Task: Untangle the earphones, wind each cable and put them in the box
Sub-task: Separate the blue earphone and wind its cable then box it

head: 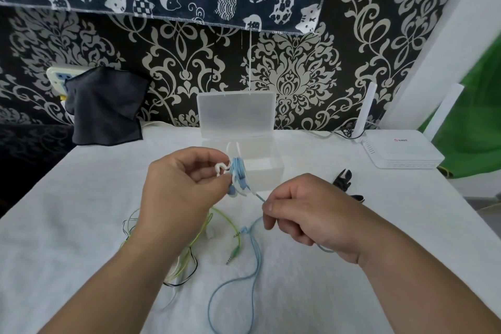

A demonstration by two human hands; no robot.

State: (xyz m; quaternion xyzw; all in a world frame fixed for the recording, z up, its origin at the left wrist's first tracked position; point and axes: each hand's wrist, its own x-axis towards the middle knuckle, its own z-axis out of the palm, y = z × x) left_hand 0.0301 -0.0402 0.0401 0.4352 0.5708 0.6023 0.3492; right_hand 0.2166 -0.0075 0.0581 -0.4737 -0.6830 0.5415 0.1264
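My left hand [181,187] pinches a small wound bundle of the light blue earphones [238,179] just in front of the clear plastic box [267,171], whose lid stands open. My right hand [306,211] pinches the blue cable a short way from the bundle, and the cable runs taut between my hands. The rest of the blue cable [233,279] hangs down and loops over the white cloth. A green earphone cable [222,218] and a black cable [187,276] lie tangled on the cloth under my left wrist. Two jack plugs [233,253] lie between my forearms.
A white router [401,152] sits at the back right, with a small black object [345,180] in front of it. A dark cloth [105,106] hangs over a socket at the back left. The patterned wall stands right behind the box.
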